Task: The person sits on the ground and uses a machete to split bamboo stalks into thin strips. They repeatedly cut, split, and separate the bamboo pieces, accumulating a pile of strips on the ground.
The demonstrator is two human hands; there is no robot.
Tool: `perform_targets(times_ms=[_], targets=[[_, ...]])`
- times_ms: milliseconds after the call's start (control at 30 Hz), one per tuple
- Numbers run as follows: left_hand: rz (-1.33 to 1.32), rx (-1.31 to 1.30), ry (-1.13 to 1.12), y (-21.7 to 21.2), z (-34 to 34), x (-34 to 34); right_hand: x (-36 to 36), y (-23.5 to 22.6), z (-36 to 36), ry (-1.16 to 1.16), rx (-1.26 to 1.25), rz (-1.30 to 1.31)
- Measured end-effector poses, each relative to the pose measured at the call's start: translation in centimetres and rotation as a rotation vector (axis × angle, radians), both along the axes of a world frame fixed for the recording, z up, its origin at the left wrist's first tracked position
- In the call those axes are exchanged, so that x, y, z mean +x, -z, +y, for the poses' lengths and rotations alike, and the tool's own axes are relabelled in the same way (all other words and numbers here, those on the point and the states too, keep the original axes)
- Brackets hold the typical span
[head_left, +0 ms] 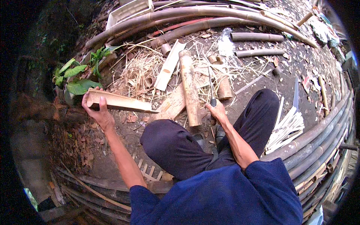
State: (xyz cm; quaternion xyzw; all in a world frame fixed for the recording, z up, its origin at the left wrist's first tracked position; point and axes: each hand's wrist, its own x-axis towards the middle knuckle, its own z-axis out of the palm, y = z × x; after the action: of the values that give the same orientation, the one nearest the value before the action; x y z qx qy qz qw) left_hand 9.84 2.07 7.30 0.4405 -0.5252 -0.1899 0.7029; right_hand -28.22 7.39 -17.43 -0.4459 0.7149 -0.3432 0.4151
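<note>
Your left hand (pixel 100 112) grasps the outer end of a split bamboo piece (pixel 125 104), thumb over the pale inner face and fingers behind. The piece is held out to your left, above the ground, its other end pointing toward your knees. That end lies close to a flat bamboo slab (pixel 173 103); whether the two touch cannot be told from this view.

Your right hand (pixel 216 112) is closed around the dark handle of a knife (pixel 211 84), its thin blade pointing away from you. The blade is well apart from the split piece and bears on no part of it. Just left of it, a bamboo section (pixel 188 90) lies across the slab; a short bamboo tube (pixel 224 89) sits just right of the blade. Shavings (pixel 138 69) cover the ground beyond. A bundle of pale strips (pixel 288 127) lies by your right knee, with a saw (pixel 296 95) beside it.

Assessment: you appear to be at the stage of positioning or checking the split piece between cuts, with no cut under way. The next move would call for bringing the piece in, resting its free end on firm support, and setting the edge to it. Your left fingers should be kept behind the blade's path, and your knees clear of it.
</note>
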Motion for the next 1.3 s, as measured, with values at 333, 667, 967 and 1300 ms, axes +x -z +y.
perform_targets(times_ms=[333,667,967,1300], targets=[[-0.307,-0.075,-0.038,-2.1,4.1,-1.9,7.0,2.5,-0.6,-0.014,0.14,-0.173],[-0.199,-0.199,-0.102,-7.4,5.4,-1.0,9.3,-3.0,-2.4,-0.523,0.146,-0.119],[-0.353,0.035,-0.013,3.6,-3.4,-5.1,3.6,-9.0,5.7,-0.315,-0.211,0.035],[-0.142,0.043,-0.006,5.6,-7.7,-8.5,4.9,-14.4,5.0,-0.351,-0.666,-0.159]])
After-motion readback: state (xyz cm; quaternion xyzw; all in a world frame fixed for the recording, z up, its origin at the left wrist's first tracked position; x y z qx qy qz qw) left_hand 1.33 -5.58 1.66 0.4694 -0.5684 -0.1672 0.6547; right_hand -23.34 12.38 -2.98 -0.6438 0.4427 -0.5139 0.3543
